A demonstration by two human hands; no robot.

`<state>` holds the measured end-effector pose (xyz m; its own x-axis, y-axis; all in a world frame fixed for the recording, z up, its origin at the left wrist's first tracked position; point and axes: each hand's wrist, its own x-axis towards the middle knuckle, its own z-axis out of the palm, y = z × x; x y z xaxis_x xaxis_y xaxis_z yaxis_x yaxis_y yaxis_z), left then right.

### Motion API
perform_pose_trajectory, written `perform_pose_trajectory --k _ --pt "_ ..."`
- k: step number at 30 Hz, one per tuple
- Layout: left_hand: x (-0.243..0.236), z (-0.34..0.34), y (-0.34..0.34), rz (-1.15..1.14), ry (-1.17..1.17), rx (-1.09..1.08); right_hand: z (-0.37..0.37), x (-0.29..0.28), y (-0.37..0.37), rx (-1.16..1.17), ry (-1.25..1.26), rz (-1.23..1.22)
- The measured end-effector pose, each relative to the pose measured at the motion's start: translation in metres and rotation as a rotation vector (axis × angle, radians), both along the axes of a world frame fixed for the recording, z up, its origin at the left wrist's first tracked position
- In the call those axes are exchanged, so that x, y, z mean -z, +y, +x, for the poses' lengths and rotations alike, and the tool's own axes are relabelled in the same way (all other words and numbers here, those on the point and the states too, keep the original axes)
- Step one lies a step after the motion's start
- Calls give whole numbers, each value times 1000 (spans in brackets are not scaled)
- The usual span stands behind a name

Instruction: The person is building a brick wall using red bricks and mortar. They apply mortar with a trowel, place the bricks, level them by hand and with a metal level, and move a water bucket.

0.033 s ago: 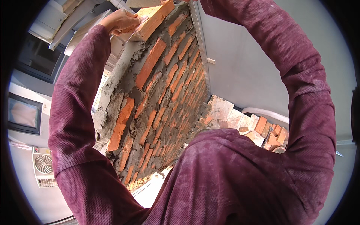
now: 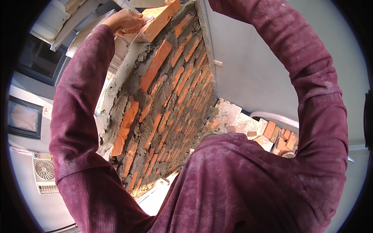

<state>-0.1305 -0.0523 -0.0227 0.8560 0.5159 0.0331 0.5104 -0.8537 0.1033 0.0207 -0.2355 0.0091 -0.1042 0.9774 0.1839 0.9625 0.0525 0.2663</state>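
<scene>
At the top of the picture my left hand (image 2: 126, 21) is closed round the outer end of an orange brick (image 2: 161, 21). This brick lies at the top of a rough brick wall (image 2: 155, 64), whose orange bricks are set in wet grey mortar (image 2: 130, 62). My right forearm (image 2: 248, 11) is raised to the top edge, and the right hand is beyond the picture. A flat tan-grey thing (image 2: 147, 3) shows above the brick, cut off by the edge, and I cannot make out its kind.
A smooth grey wall (image 2: 248, 66) meets the brickwork on the right. Low on the right, loose bricks (image 2: 285, 139) are piled beside a pale pipe (image 2: 276, 115). Windows (image 2: 25, 116) and an air-conditioner unit (image 2: 44, 171) appear on the left.
A bit of my right hand's fingers at the top edge has slipped out of the picture. My left hand and the brick are in the same place.
</scene>
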Motion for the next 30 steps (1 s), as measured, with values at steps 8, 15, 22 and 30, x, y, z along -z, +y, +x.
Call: perform_pose_trajectory --k 8,15,22,30 --pt "5 20 64 310 294 292 -35 -22 -15 308 575 -44" --pt "-7 -6 -8 226 86 204 -48 -45 -30 384 548 -62" --pt "-27 -17 -26 178 271 238 -59 -51 -49 441 542 179" --pt "-33 -22 -25 229 366 364 -71 -45 -36 447 460 236"
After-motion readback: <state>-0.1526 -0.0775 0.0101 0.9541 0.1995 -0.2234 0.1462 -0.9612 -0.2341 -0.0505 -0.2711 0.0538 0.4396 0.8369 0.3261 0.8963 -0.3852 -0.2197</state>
